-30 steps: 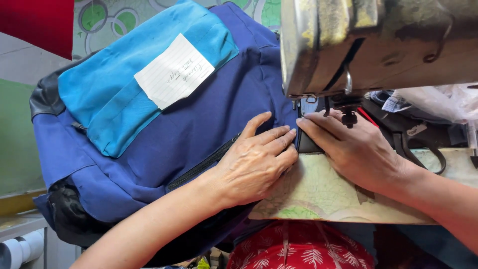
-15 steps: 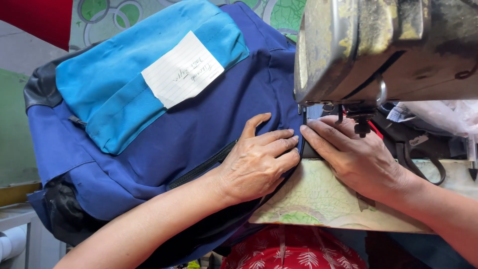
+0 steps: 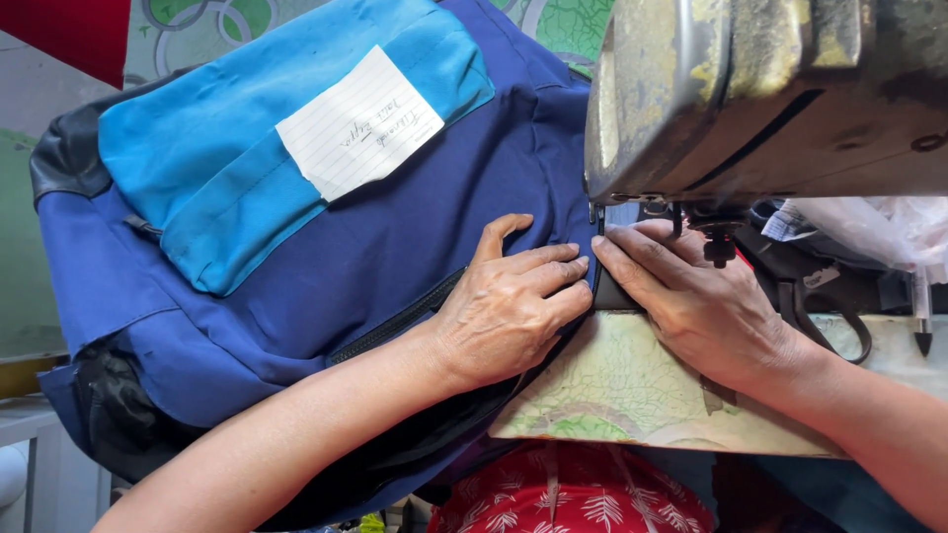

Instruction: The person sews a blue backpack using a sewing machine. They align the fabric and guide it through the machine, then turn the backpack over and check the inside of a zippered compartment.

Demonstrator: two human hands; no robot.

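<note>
At worktop (image 3: 632, 395) left edge, 2 hands lie spread flat, left hand (image 3: 509, 301) & right hand (image 3: 691, 296), pressing blue backpack (image 3: 296, 276) fabric taut under sewing machine (image 3: 770, 99) needle.

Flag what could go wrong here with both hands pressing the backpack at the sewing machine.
1. The right hand lies directly under the needle bar; its fingers could be caught if the bar comes down.
2. Most of the backpack hangs off the table; its weight might drag the seam off line despite the left hand.
3. The paper note seems loosely attached and may slip off.
</note>
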